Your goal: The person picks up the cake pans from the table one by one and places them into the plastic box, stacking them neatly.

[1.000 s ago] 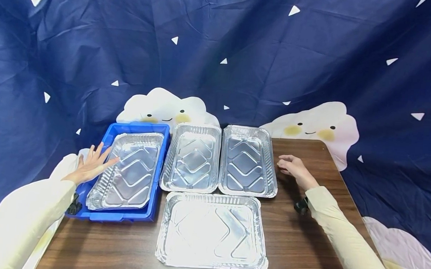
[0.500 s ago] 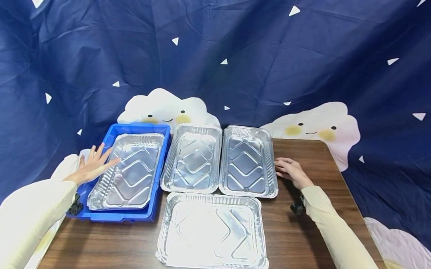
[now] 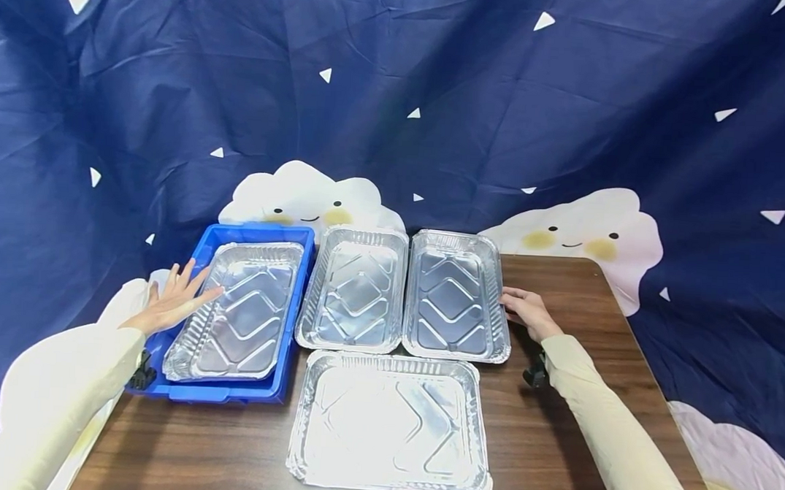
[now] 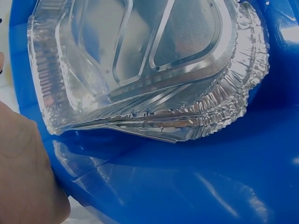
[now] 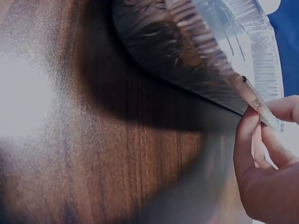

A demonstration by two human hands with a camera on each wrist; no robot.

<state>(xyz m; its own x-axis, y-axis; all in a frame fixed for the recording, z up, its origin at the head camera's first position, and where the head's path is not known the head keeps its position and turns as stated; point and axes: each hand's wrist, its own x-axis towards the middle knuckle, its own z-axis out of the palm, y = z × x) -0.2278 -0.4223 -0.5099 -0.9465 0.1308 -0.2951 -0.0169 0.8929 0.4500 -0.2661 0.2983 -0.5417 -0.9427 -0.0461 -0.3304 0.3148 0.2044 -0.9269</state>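
Note:
My right hand pinches the side rim of the right-hand foil tray; in the right wrist view its thumb and fingers meet at that rim. My left hand is spread with straight fingers over the left edge of another foil tray. That tray sits slightly askew inside a blue plastic bin. In the left wrist view, layered crimped rims show at the tray's end, and only part of the left hand appears. Whether the left fingertips touch the foil cannot be told.
A foil tray stands between the bin and the right-hand tray. Another tray lies crosswise in front, bright with glare. All rest on a brown wooden table. A dark blue cloth with clouds hangs behind.
My right hand has moved left to the right-hand tray and now pinches its rim. The left hand holds its spread pose. The head view has shifted slightly.

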